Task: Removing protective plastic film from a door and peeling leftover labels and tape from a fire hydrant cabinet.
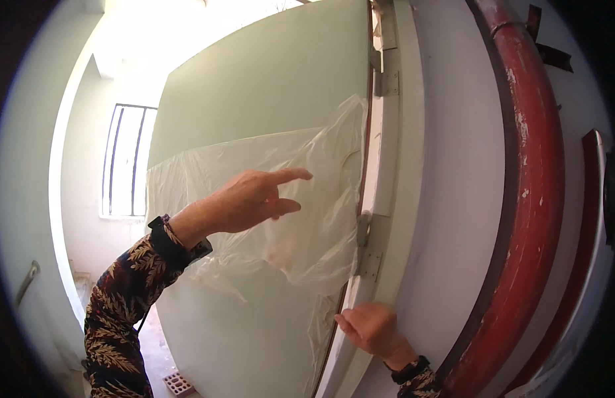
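Observation:
A pale green door (267, 64) stands ajar, with clear plastic film (228, 154) wrapped loosely across its middle. My left hand (252, 199) is in front of the film, index finger and thumb extended apart, with nothing visible between them. Lower down, my right hand (369, 328) is curled beside the hinge-side edge of the door and the door frame (407, 149). Its fingers hide whatever may be inside them. Metal hinges (363, 230) join door and frame above that hand. Wrinkled film hangs along the door's lower edge.
A worn red pipe (531, 149) runs down the wall at right, beside a red-edged cabinet (588, 199). At left are a barred window (128, 159) and a handle (28, 282) on a pale panel. A perforated brick (178, 384) lies on the floor near the door's bottom.

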Available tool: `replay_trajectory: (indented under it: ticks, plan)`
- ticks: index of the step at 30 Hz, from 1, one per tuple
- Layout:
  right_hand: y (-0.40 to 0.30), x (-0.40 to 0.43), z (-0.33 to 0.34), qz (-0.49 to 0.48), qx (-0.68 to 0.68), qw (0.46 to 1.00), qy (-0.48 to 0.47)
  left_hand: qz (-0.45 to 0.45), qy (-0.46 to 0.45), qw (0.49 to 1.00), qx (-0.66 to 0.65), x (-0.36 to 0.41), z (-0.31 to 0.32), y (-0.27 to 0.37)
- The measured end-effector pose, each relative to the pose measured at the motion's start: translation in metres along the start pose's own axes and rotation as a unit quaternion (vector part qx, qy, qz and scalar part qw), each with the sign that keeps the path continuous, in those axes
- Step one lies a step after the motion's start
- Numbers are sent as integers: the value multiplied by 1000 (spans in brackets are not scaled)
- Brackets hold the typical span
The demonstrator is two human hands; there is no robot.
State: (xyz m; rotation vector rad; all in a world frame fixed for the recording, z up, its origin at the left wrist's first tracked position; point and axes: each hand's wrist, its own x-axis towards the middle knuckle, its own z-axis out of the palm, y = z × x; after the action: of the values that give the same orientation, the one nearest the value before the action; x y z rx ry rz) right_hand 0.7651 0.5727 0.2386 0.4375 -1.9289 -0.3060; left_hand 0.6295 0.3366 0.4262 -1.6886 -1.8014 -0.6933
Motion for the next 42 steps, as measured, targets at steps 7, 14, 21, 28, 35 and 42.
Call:
replay_trajectory:
  ticks: [7, 14, 21, 28, 35, 42]
  plan:
    - [13, 125, -50, 57, 29, 986, 151, 1, 253, 964, 82, 41, 19, -41]
    - [84, 243, -79, 218, -185, 953, 99, 36, 350, 935, 36, 104, 43, -30]
    - [84, 204, -66, 154, -239, 956, 76, 36, 420, 901, 100, 109, 46, -39]
    - [27, 121, -62, 125, -248, 959, -64, 66, 347, 927, 126, 103, 47, -58]
    - [-24, 84, -65, 94, -203, 964, -143, 98, 332, 937, 51, 97, 46, -60]
    - [39, 196, -63, 137, -144, 975, 102, 156, 457, 871, 88, 101, 46, -62]
